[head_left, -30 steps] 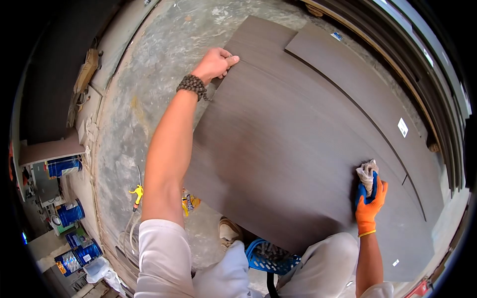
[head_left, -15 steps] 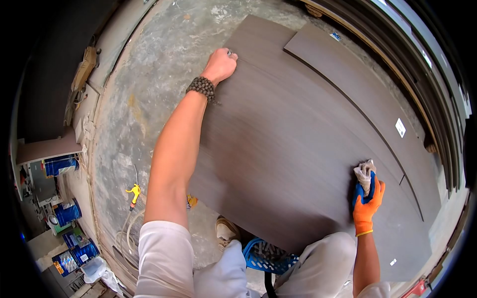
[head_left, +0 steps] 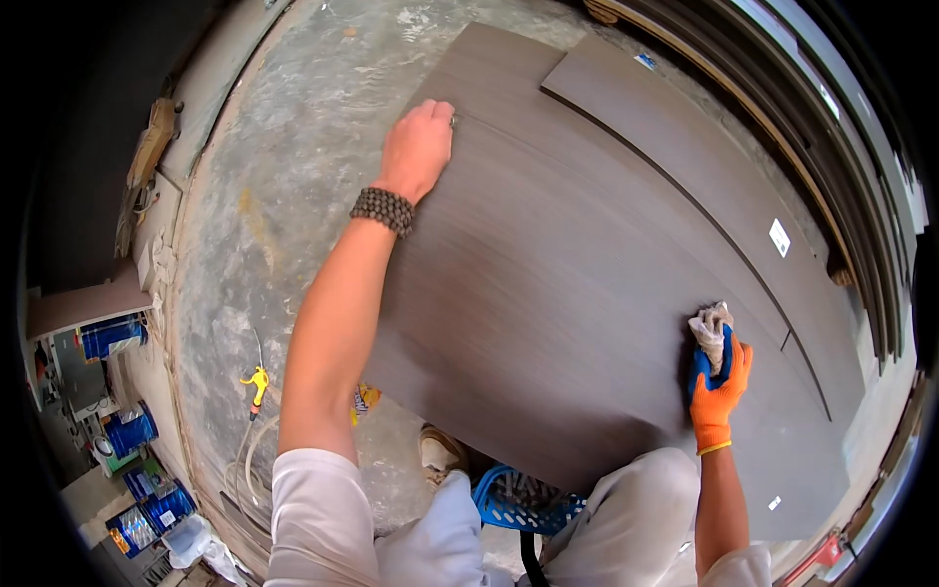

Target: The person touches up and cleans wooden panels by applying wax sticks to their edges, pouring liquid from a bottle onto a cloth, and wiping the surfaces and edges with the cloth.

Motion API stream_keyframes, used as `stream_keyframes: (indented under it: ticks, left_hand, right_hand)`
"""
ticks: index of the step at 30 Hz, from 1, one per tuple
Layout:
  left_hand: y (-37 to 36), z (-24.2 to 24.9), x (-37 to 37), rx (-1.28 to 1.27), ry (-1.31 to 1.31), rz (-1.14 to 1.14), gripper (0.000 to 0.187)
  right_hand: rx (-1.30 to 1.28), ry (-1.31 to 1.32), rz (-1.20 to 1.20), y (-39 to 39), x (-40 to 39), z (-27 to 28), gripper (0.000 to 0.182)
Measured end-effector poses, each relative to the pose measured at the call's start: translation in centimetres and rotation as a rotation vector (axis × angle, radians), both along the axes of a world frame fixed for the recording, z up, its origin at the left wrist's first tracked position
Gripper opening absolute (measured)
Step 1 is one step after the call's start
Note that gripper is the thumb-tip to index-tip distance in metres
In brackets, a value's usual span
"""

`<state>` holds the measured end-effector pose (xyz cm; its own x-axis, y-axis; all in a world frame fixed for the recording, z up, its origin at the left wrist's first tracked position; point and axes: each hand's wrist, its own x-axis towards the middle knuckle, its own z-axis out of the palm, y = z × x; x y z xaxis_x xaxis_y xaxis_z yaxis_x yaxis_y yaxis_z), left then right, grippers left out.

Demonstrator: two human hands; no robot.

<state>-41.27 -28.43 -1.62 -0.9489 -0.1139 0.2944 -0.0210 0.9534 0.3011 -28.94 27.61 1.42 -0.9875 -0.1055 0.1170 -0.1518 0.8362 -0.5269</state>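
Observation:
A large dark brown wood-grain panel lies flat in front of me over other panels. My left hand, bare with a bead bracelet at the wrist, rests on the panel's far left corner and grips its edge. My right hand, in an orange and blue glove, presses a crumpled whitish rag against the panel's right part. A longer dark panel lies beneath, toward the right.
Bare concrete floor stretches to the left. A yellow-handled tool with a hose lies near my left leg. Blue cans stand at the far left. A blue plastic basket sits under the panel's near edge. Stacked boards line the right.
My left hand has shifted along the panel's far left corner and now lies flatter over the edge. My right hand with the rag has moved slightly up and left on the panel.

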Motion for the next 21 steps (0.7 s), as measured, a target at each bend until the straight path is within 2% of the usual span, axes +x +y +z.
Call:
stream_keyframes:
  ticks: [2, 4, 5, 7, 10, 12, 13, 15, 16, 19, 20, 21]
  left_hand:
    - [1.4, 0.1, 0.6, -0.12, -0.063, -0.04, 0.015]
    - [3.5, 2.1, 3.0, 0.043, -0.137, -0.138, 0.012]
    - [5.0, 3.4, 5.3, 0.218, -0.289, -0.221, 0.012]
    - [9.8, 7.5, 12.0, 0.531, -0.544, -0.399, 0.014]
    - [17.4, 8.6, 26.5, 0.813, -0.884, -0.694, 0.023]
    - [21.3, 8.3, 34.1, 0.803, -1.058, -0.891, 0.025]
    - [23.5, 6.0, 39.0, 0.75, -1.011, -0.978, 0.028]
    - [26.5, 2.9, 44.0, 0.561, -0.985, -1.124, 0.04]
    - [27.3, 2.7, 44.5, 0.446, -0.916, -1.219, 0.045]
    - [26.7, 3.8, 44.4, 0.32, -0.792, -1.207, 0.053]
    - [26.3, 4.1, 43.9, 0.415, -0.782, -1.156, 0.052]
    - [25.9, 4.3, 43.8, 0.631, -0.775, -1.038, 0.044]
  right_hand:
    - [-0.019, 0.043, 0.023, -0.3, -0.2, 0.2, 0.062]
    - [-0.025, 0.027, 0.025, 0.2, -0.1, -0.1, 0.067]
    - [-0.027, 0.031, 0.032, 0.5, -0.1, -0.3, 0.066]
    - [-0.067, 0.026, 0.031, -0.1, -0.3, 0.1, 0.061]
    - [-0.058, 0.048, 0.035, -0.7, -0.4, 0.7, 0.058]
    - [-0.065, 0.068, 0.045, -0.2, -0.2, 0.2, 0.061]
    - [-0.063, 0.098, 0.063, -0.1, -0.3, 0.0, 0.063]
    - [-0.061, 0.117, 0.061, -0.5, -0.2, 0.1, 0.062]
    - [-0.063, 0.11, 0.06, -0.6, -0.2, 0.3, 0.063]
    - [0.057, 0.128, 0.04, -1.8, -1.1, 0.7, 0.058]
    - [0.123, 0.134, 0.035, -2.6, -1.7, 1.1, 0.055]
    - [0.119, 0.094, 0.025, -3.8, -3.1, 1.3, 0.051]
